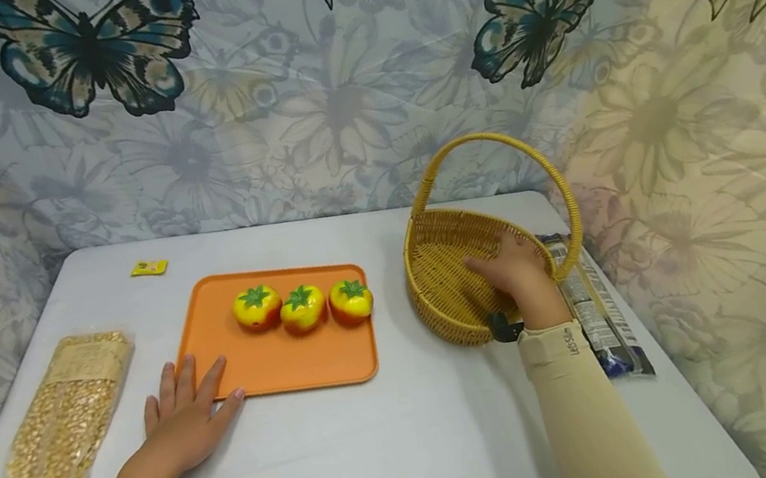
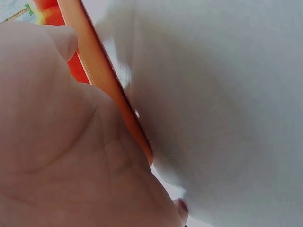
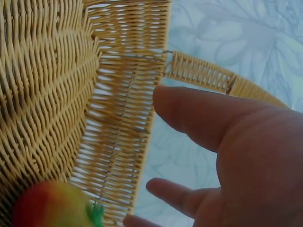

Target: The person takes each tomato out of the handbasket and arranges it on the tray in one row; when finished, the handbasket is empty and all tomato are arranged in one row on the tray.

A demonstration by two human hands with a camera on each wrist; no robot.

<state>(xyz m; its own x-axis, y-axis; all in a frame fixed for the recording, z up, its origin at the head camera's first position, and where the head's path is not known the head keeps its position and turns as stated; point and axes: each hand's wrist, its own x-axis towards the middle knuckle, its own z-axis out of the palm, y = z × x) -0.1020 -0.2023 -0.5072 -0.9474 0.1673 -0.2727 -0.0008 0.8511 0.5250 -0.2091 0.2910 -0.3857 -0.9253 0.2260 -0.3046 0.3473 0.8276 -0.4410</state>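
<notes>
My left hand (image 1: pixel 185 429) rests with straight, spread fingers on the near left corner of an orange tray (image 1: pixel 282 366). Three red-and-yellow toy persimmons with green tops stand in a row on it: left (image 1: pixel 258 311), middle (image 1: pixel 303 311), right (image 1: pixel 352 303). My right hand (image 1: pixel 516 272) reaches over the right side of a yellow wicker basket (image 1: pixel 436 264), fingers spread and holding nothing. In the right wrist view another toy persimmon (image 3: pixel 52 205) lies inside the basket, apart from the visible fingers. The head view hides it behind the hand.
At the left lies a clear bag of corn kernels (image 1: pixel 71 418). A small yellow packet (image 1: pixel 149 268) is near the back edge. Right of the basket, partly under my forearm, is a dark printed package (image 1: pixel 605 320). The basket's tall handle (image 1: pixel 480 138) arches upward.
</notes>
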